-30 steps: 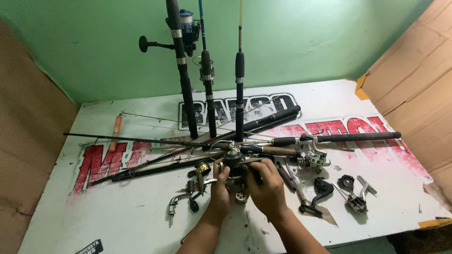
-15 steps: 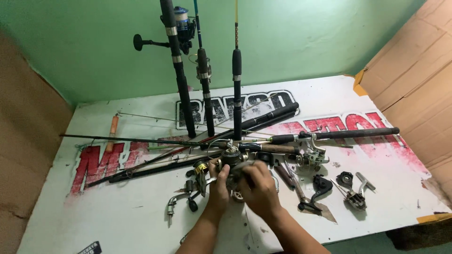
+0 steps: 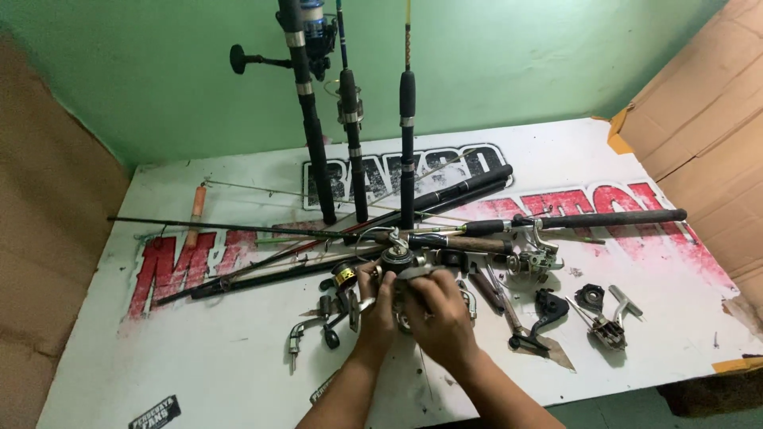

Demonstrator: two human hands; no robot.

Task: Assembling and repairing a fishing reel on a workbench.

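Both my hands are closed around a grey metal fishing reel (image 3: 401, 266) at the middle of the white printed board (image 3: 199, 349). My left hand (image 3: 376, 314) grips its left side and my right hand (image 3: 439, 314) covers its right side and front, hiding most of the reel body. Loose reel parts (image 3: 334, 306) lie just left of my left hand. Several fishing rods (image 3: 477, 226) lie crossed on the board right behind the reel.
Three rods (image 3: 350, 135) stand upright against the green wall behind. A reel handle (image 3: 544, 310), a small black cap (image 3: 590, 296) and a metal tool (image 3: 608, 326) lie to the right. Cardboard (image 3: 699, 143) borders the right side, brown panels the left.
My hands have stayed on the reel, shifting slightly. The view has tilted a little, otherwise the rods and parts lie as before.
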